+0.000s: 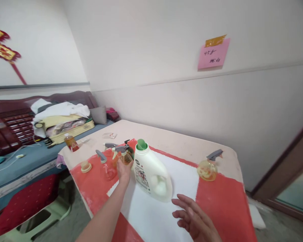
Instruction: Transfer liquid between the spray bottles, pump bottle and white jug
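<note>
A white detergent jug (pixel 151 173) with a green cap stands in the middle of the red and white table cover (pixel 218 198). My left hand (pixel 124 169) reaches past the jug's left side and closes around an amber spray bottle (pixel 125 155) with a grey trigger. Two more spray bottles (pixel 106 164) stand just left of it, one of them pink. My right hand (pixel 193 218) hovers low over the cover near the front, fingers spread, holding nothing. Another amber spray bottle (pixel 209 166) stands alone at the right.
A small round cap (pixel 86 166) lies at the table's left edge, and a small orange bottle (pixel 71 142) stands behind it. A bed (pixel 20 161) piled with clothes lies to the left, with a red stool (pixel 27 205) beside it. A pink note (pixel 213 53) hangs on the wall.
</note>
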`<move>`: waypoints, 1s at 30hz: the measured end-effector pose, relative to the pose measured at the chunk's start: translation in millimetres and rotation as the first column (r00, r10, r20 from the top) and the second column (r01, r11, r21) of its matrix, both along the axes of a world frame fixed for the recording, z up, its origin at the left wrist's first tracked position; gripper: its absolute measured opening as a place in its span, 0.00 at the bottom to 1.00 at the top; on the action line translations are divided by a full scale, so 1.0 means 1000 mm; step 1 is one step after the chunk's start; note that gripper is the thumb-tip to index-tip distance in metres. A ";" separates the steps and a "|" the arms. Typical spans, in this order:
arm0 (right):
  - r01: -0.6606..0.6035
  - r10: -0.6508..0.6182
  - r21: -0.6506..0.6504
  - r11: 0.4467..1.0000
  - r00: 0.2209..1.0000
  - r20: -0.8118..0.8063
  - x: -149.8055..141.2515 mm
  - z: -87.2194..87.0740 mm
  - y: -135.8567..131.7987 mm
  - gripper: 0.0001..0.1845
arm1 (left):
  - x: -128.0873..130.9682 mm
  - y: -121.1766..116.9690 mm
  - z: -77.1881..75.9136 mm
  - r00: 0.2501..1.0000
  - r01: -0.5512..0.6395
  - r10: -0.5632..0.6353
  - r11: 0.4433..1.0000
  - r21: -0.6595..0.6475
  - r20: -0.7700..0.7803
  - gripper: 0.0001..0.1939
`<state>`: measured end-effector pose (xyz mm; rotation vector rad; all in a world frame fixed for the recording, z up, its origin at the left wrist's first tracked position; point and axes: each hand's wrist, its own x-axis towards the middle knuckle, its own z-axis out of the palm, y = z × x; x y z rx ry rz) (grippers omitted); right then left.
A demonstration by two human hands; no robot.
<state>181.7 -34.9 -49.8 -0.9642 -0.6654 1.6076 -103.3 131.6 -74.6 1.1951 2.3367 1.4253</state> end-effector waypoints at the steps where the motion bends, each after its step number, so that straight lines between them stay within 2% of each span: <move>1: 0.000 0.000 0.001 1.000 1.000 0.002 0.000 0.000 0.000 0.26 | -0.002 0.004 -0.004 1.000 0.002 -0.002 1.000 -0.003 0.000 0.31; 6: -0.020 0.020 0.010 1.000 1.000 -0.021 0.003 0.000 0.002 0.26 | -0.010 0.008 -0.021 1.000 -0.022 0.022 1.000 0.003 0.016 0.31; 12: -0.049 0.050 0.027 0.998 0.998 -0.040 0.007 0.000 0.005 0.26 | -0.009 -0.006 -0.016 0.999 -0.036 0.034 0.998 0.042 0.037 0.37; 16: -0.001 0.001 0.005 1.000 0.999 -0.053 0.008 0.006 0.001 0.25 | -0.006 -0.035 -0.011 0.997 -0.009 0.003 0.997 0.078 0.080 0.35; 19: 0.027 -0.031 -0.036 0.999 0.993 -0.110 0.011 0.009 0.000 0.26 | 0.006 -0.073 -0.007 0.990 0.068 -0.082 0.990 0.119 0.116 0.27; 22: 0.098 -0.134 -0.160 0.982 0.962 -0.236 0.017 0.011 0.003 0.23 | 0.042 -0.120 0.010 0.969 0.171 -0.202 0.965 0.201 0.144 0.24; 24: 0.140 -0.218 -0.245 0.959 0.919 -0.328 0.022 0.011 0.005 0.20 | 0.082 -0.151 0.031 0.902 0.284 -0.378 0.883 0.375 0.208 0.27; 26: 0.167 -0.275 -0.290 0.942 0.881 -0.385 0.025 0.011 0.007 0.19 | 0.129 -0.176 0.056 0.818 0.372 -0.522 0.800 0.471 0.240 0.28; 28: 0.188 -0.304 -0.298 0.936 0.859 -0.413 0.025 0.011 0.007 0.20 | 0.178 -0.185 0.078 0.694 0.493 -0.665 0.718 0.490 0.277 0.27; 30: 0.213 -0.320 -0.276 0.937 0.838 -0.441 0.022 0.012 0.006 0.19 | 0.223 -0.175 0.091 0.538 0.651 -0.749 0.661 0.373 0.387 0.26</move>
